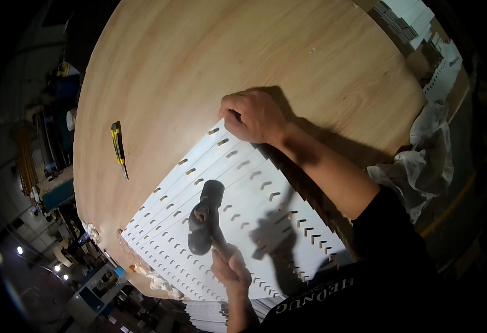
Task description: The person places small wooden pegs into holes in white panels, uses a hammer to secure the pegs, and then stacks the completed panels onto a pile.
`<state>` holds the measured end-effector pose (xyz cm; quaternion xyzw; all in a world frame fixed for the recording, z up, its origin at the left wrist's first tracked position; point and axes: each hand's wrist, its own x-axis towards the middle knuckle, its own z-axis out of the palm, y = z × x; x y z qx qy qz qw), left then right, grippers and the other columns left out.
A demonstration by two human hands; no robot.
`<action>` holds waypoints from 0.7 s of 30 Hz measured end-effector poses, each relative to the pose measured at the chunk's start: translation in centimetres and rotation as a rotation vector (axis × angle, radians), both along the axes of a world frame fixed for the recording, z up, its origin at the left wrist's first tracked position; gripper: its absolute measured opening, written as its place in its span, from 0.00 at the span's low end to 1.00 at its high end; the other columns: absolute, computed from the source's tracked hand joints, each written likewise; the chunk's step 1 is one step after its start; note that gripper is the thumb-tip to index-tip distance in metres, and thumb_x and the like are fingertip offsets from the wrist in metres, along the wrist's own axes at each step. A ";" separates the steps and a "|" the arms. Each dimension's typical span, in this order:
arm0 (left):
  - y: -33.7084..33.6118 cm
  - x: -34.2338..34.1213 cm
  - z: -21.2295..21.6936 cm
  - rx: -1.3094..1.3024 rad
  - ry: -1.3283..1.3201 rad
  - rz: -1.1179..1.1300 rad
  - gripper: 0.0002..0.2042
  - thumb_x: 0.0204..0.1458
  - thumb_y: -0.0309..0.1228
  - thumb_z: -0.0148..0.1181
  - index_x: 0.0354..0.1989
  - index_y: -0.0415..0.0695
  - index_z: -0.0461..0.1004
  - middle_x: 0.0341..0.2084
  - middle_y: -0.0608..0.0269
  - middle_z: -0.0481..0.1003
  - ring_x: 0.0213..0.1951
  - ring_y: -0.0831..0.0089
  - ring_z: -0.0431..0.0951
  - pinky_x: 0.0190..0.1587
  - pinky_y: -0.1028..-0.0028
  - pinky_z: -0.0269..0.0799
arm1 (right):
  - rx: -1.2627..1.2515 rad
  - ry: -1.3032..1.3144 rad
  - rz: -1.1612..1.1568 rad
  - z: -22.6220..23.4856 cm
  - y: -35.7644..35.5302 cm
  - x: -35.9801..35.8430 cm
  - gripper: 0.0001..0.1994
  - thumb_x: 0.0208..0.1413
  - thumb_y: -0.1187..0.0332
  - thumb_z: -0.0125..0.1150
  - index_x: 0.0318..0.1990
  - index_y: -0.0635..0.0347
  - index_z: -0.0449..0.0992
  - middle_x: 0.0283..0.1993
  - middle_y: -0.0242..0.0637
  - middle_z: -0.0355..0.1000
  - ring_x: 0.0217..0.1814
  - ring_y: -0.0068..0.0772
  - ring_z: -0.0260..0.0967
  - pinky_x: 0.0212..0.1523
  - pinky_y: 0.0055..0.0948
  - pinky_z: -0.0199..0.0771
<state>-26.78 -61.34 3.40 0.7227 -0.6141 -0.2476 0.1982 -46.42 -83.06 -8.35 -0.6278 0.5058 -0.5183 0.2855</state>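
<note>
My left hand is closed round the light handle of a dark-headed mallet, held above a set of white strips. Short wooden dowels stick up in rows from these strips, which lie side by side on a wooden table. At the far corner of the set, my right hand has its fingers curled over the end of the outermost strip, its fingertips partly hidden. The shadow of the mallet and left hand falls across the strips' right part.
A yellow-and-black utility knife lies left on the wooden tabletop. Crumpled white plastic hangs at the right edge, near more white strips. Another stack of strips is at the near edge. Cluttered shelves stand beyond the left side.
</note>
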 end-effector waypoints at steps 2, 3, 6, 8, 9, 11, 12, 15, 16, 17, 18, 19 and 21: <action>-0.6 0.0 -0.5 0.077 -0.104 -0.014 0.21 0.59 0.47 0.46 0.30 0.38 0.66 0.12 0.66 0.62 0.15 0.78 0.63 0.18 0.75 0.58 | 0.000 -0.016 0.004 0.0 -0.1 0.1 0.02 0.43 0.73 0.54 0.22 0.57 0.72 0.21 0.38 0.72 0.25 0.43 0.71 0.29 0.36 0.71; -1.9 -0.3 -0.5 0.354 -0.241 -0.004 0.17 0.58 0.43 0.47 0.30 0.38 0.66 0.11 0.65 0.61 0.15 0.77 0.63 0.18 0.74 0.58 | -0.001 -0.018 0.009 -0.2 -0.3 -0.1 0.02 0.43 0.73 0.54 0.22 0.57 0.72 0.21 0.38 0.72 0.25 0.43 0.71 0.28 0.36 0.71; -1.3 -0.7 1.2 0.295 -0.057 0.045 0.10 0.55 0.33 0.48 0.32 0.37 0.67 0.17 0.49 0.69 0.21 0.54 0.70 0.24 0.63 0.64 | -0.039 -0.010 0.005 -0.5 -0.5 -0.1 0.02 0.42 0.73 0.53 0.23 0.57 0.72 0.21 0.38 0.72 0.25 0.43 0.71 0.28 0.36 0.70; -0.2 -1.1 1.8 0.064 0.132 0.027 0.16 0.59 0.41 0.46 0.30 0.38 0.66 0.11 0.64 0.63 0.15 0.76 0.64 0.18 0.73 0.58 | -0.027 -0.007 0.001 -0.3 0.1 0.1 0.02 0.43 0.73 0.53 0.22 0.57 0.72 0.21 0.37 0.72 0.25 0.44 0.71 0.28 0.36 0.71; 0.0 -0.7 1.1 0.088 0.062 0.013 0.17 0.59 0.42 0.46 0.30 0.38 0.66 0.12 0.64 0.63 0.15 0.77 0.64 0.18 0.74 0.58 | -0.008 -0.008 -0.006 0.1 0.2 -0.1 0.02 0.43 0.73 0.53 0.22 0.57 0.72 0.21 0.37 0.72 0.25 0.44 0.71 0.28 0.36 0.71; -0.1 0.5 -1.2 0.126 -0.084 -0.009 0.19 0.59 0.45 0.45 0.30 0.38 0.66 0.12 0.66 0.63 0.14 0.79 0.63 0.17 0.76 0.57 | -0.002 -0.016 -0.008 0.1 -0.1 0.0 0.02 0.43 0.73 0.53 0.22 0.57 0.72 0.21 0.37 0.72 0.25 0.44 0.71 0.28 0.36 0.71; -1.3 0.1 -1.2 0.278 -0.140 -0.039 0.22 0.59 0.49 0.42 0.30 0.39 0.66 0.12 0.69 0.62 0.14 0.82 0.62 0.17 0.78 0.57 | -0.009 -0.019 -0.011 -0.2 -0.2 0.0 0.02 0.43 0.73 0.53 0.22 0.56 0.72 0.22 0.36 0.73 0.25 0.43 0.71 0.28 0.36 0.71; 0.3 0.0 0.5 0.153 0.031 -0.008 0.24 0.59 0.51 0.40 0.29 0.38 0.66 0.13 0.68 0.63 0.15 0.80 0.62 0.18 0.77 0.58 | -0.023 0.033 -0.020 -0.8 -0.5 0.1 0.03 0.43 0.72 0.53 0.22 0.56 0.72 0.22 0.36 0.73 0.25 0.43 0.71 0.29 0.35 0.71; 1.1 -0.5 0.8 0.066 0.130 0.008 0.24 0.60 0.50 0.40 0.29 0.38 0.65 0.12 0.67 0.63 0.16 0.76 0.63 0.19 0.74 0.60 | -0.020 0.060 -0.022 -0.7 -0.3 0.3 0.03 0.43 0.72 0.53 0.22 0.56 0.72 0.22 0.36 0.73 0.25 0.43 0.71 0.29 0.35 0.71; 1.8 -0.1 0.4 0.025 0.086 -0.040 0.23 0.60 0.50 0.40 0.29 0.38 0.65 0.12 0.66 0.63 0.15 0.76 0.63 0.19 0.74 0.60 | -0.010 0.040 -0.019 -0.6 0.1 0.4 0.03 0.43 0.72 0.53 0.22 0.56 0.72 0.22 0.36 0.73 0.25 0.42 0.71 0.29 0.35 0.71; 1.7 0.1 -0.4 -0.025 0.041 -0.090 0.23 0.60 0.49 0.40 0.29 0.38 0.65 0.12 0.65 0.63 0.15 0.75 0.63 0.19 0.73 0.60 | -0.009 0.021 -0.018 -0.4 0.0 0.3 0.03 0.43 0.72 0.53 0.22 0.56 0.72 0.22 0.36 0.73 0.25 0.42 0.71 0.29 0.35 0.71; 1.7 0.1 -0.8 -0.075 -0.003 -0.140 0.23 0.60 0.49 0.40 0.29 0.38 0.65 0.12 0.65 0.63 0.15 0.75 0.63 0.19 0.73 0.60 | -0.009 0.001 -0.017 -0.3 -0.1 0.2 0.03 0.43 0.72 0.53 0.22 0.56 0.72 0.22 0.36 0.73 0.25 0.42 0.71 0.29 0.36 0.71; 0.6 -0.3 -0.7 0.328 -0.115 -0.080 0.21 0.60 0.45 0.41 0.29 0.38 0.66 0.13 0.62 0.63 0.15 0.74 0.64 0.19 0.73 0.59 | 0.001 0.012 -0.004 -0.6 -0.2 0.0 0.02 0.43 0.71 0.53 0.23 0.56 0.72 0.23 0.35 0.73 0.25 0.42 0.71 0.29 0.36 0.71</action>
